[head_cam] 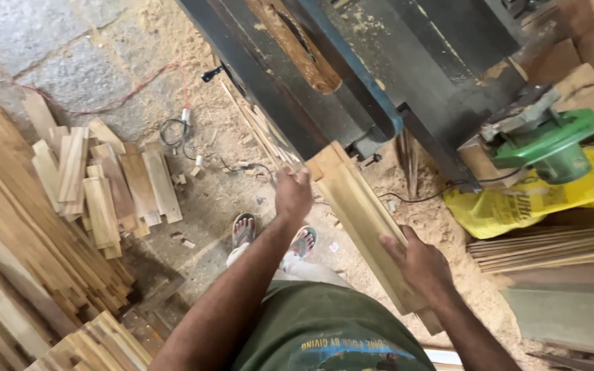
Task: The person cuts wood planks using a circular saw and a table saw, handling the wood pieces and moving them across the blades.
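Observation:
I hold a long pale wooden plank (359,213) in both hands; it looks like two boards stacked together. My left hand (293,194) grips its far end, close to the edge of the dark metal table saw (352,75). My right hand (417,264) clasps the plank's near part from the right side. The plank runs diagonally from the saw's front edge back toward my body. The saw's slot (297,45), crusted with sawdust, lies further up the table.
Piles of short cut boards (104,185) and long planks (8,261) fill the left floor. A green power tool (551,144) sits on a yellow bag (517,199) at right, beside stacked thin slats (551,247). Cables (180,130) and sawdust cover the stone floor.

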